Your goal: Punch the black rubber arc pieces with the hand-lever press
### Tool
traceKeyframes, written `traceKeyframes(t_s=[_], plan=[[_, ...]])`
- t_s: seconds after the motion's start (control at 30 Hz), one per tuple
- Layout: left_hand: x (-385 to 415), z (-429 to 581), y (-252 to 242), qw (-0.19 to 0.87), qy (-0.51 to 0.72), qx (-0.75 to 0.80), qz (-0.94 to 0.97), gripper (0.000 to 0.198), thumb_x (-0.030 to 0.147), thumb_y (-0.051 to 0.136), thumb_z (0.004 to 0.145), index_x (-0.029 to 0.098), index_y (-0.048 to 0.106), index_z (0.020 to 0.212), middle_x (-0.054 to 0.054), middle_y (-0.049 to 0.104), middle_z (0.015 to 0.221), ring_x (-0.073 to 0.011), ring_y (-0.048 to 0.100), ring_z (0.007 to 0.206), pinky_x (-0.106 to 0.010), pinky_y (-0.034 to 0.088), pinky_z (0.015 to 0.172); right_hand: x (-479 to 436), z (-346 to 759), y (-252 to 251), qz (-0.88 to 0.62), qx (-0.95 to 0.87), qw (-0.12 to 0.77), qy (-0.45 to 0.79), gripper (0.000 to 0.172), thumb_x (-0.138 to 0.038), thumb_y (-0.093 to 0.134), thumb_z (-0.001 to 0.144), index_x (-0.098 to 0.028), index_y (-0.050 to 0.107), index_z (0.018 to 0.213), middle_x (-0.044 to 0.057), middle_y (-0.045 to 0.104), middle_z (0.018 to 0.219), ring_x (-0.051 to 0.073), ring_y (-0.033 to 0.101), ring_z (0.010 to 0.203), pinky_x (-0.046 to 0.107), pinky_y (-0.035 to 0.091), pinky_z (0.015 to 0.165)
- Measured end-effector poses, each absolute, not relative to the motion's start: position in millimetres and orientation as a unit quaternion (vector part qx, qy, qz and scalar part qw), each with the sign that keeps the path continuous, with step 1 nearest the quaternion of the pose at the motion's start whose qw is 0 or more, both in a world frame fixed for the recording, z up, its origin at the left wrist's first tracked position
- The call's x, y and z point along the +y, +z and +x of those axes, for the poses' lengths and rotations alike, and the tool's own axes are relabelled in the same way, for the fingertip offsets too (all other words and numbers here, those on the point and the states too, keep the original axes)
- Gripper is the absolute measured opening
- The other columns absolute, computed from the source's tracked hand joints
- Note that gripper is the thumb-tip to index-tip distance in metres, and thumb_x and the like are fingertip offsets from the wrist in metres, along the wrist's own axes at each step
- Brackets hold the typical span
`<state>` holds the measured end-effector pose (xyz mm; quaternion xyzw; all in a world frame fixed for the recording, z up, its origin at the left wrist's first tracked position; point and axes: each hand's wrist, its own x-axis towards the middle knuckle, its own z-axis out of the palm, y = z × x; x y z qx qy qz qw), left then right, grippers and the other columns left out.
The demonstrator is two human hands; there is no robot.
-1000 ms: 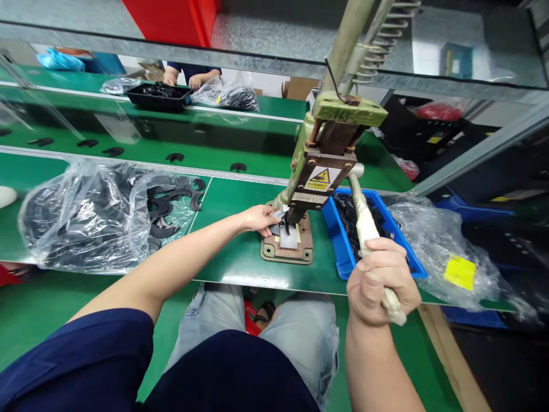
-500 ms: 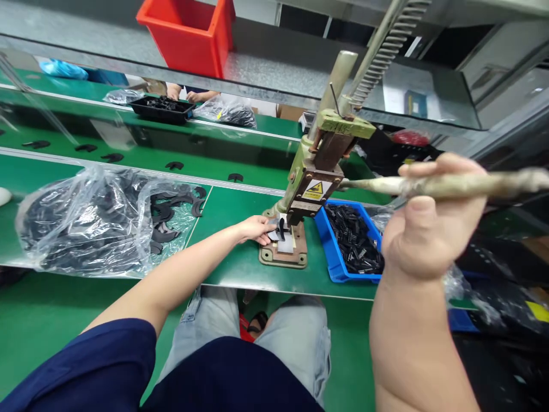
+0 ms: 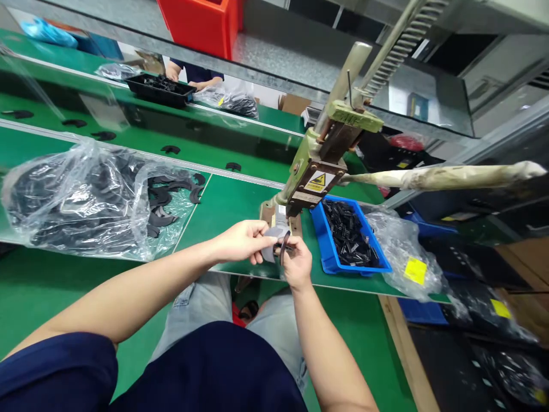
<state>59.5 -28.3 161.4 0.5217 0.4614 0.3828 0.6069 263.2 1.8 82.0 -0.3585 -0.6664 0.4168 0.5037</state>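
Observation:
Both my hands meet just in front of a green hand press [image 3: 319, 166] on the green table. My left hand [image 3: 240, 241] pinches a small black curved part [image 3: 278, 245] with a pale piece on it. My right hand [image 3: 297, 262] grips the same part from the other side. The press's long taped lever [image 3: 446, 176] sticks out to the right, raised and free of my hands. The press base [image 3: 268, 213] shows behind my fingers.
A blue bin [image 3: 330, 252] of small black pieces sits right of the press. A clear bag [image 3: 77, 200] of black curved parts lies at left, another bag [image 3: 407, 252] at right. Black parts ride the conveyor [image 3: 171, 150]. Another person's hands [image 3: 174, 71] work by a black tray [image 3: 158, 88].
My right hand has let go of the lever and come down to the part. My left hand has pulled the part off the press base toward me.

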Motion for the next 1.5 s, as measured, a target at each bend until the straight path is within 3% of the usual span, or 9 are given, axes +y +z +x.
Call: traceKeyframes(t_s=[0.37, 0.5, 0.6, 0.73, 0.83, 1.07, 1.23, 1.33, 1.5], plan=[[-29, 64, 164, 0.702, 0.334, 0.399, 0.486, 0.059, 0.070, 0.087, 0.077, 0.019, 0.060, 0.087, 0.001, 0.066, 0.057, -0.0121, 0.064, 0.045, -0.020, 0.051, 0.046, -22, 258, 88, -0.364, -0.681, 0.520, 0.366, 0.025, -0.043, 0.062, 0.101, -0.021, 0.062, 0.091, 0.002, 0.068, 0.083, 0.013, 0.063, 0.071, 0.027, 0.053, 0.066], [-18, 58, 154, 0.680, 0.323, 0.430, 0.498, 0.058, 0.070, 0.086, 0.078, 0.020, 0.057, 0.084, 0.002, 0.064, 0.056, -0.0123, 0.063, 0.046, -0.020, 0.049, 0.046, -15, 269, 93, -0.359, -0.736, 0.478, 0.317, 0.018, -0.037, 0.060, 0.103, -0.021, 0.068, 0.101, 0.004, 0.074, 0.089, 0.015, 0.068, 0.076, 0.030, 0.056, 0.073], [-17, 52, 153, 0.599, 0.331, 0.481, 0.548, 0.050, 0.064, 0.082, 0.084, 0.021, 0.057, 0.087, 0.002, 0.065, 0.062, -0.0138, 0.064, 0.052, -0.023, 0.049, 0.049, -8, 282, 103, -0.333, -0.793, 0.432, 0.271, 0.017, -0.034, 0.063, 0.101, -0.023, 0.074, 0.109, 0.007, 0.079, 0.100, 0.019, 0.072, 0.090, 0.036, 0.057, 0.086], [-27, 51, 164, 0.318, 0.398, 0.541, 0.669, 0.033, 0.053, 0.077, 0.091, 0.022, 0.067, 0.098, -0.003, 0.069, 0.091, -0.0167, 0.065, 0.078, -0.030, 0.054, 0.072, -3, 291, 112, -0.311, -0.834, 0.402, 0.214, 0.016, -0.030, 0.063, 0.100, -0.024, 0.076, 0.108, 0.008, 0.079, 0.101, 0.021, 0.070, 0.092, 0.040, 0.056, 0.087], [-34, 60, 168, 0.222, 0.373, 0.503, 0.748, 0.031, 0.048, 0.069, 0.097, 0.022, 0.064, 0.080, -0.003, 0.063, 0.087, -0.0201, 0.059, 0.087, -0.034, 0.050, 0.084, -3, 292, 110, -0.303, -0.847, 0.398, 0.179, 0.016, -0.029, 0.062, 0.100, -0.023, 0.075, 0.110, 0.009, 0.077, 0.100, 0.022, 0.069, 0.092, 0.040, 0.055, 0.086], [-24, 73, 144, 0.434, 0.365, 0.506, 0.650, 0.050, 0.056, 0.066, 0.094, 0.021, 0.047, 0.064, 0.002, 0.048, 0.070, -0.0137, 0.045, 0.066, -0.027, 0.038, 0.061, -11, 292, 104, -0.282, -0.863, 0.399, 0.128, 0.018, -0.026, 0.058, 0.102, -0.023, 0.072, 0.113, 0.009, 0.077, 0.100, 0.021, 0.069, 0.090, 0.038, 0.057, 0.083], [-28, 76, 139, 0.498, 0.451, 0.469, 0.574, 0.041, 0.054, 0.084, 0.083, 0.022, 0.064, 0.099, -0.001, 0.067, 0.093, -0.0146, 0.062, 0.079, -0.026, 0.053, 0.073, -14, 305, 118, -0.284, -0.845, 0.432, 0.138, 0.022, -0.026, 0.058, 0.103, -0.024, 0.072, 0.119, 0.009, 0.078, 0.102, 0.020, 0.072, 0.090, 0.036, 0.059, 0.081], [-36, 78, 140, 0.563, 0.387, 0.409, 0.605, 0.036, 0.052, 0.075, 0.091, 0.024, 0.071, 0.113, -0.007, 0.076, 0.102, -0.0201, 0.072, 0.086, -0.033, 0.062, 0.079, -16, 316, 129, -0.268, -0.836, 0.449, 0.168, 0.020, -0.027, 0.061, 0.102, -0.024, 0.073, 0.117, 0.008, 0.079, 0.101, 0.020, 0.073, 0.090, 0.037, 0.061, 0.082], [-40, 78, 133, 0.337, 0.369, 0.374, 0.781, 0.029, 0.031, 0.060, 0.100, 0.034, 0.079, 0.122, -0.009, 0.080, 0.124, -0.0265, 0.077, 0.114, -0.042, 0.061, 0.103, -25, 326, 139, -0.347, -0.762, 0.433, 0.335, 0.020, -0.035, 0.063, 0.103, -0.023, 0.075, 0.114, 0.004, 0.078, 0.098, 0.016, 0.073, 0.085, 0.032, 0.063, 0.079]])
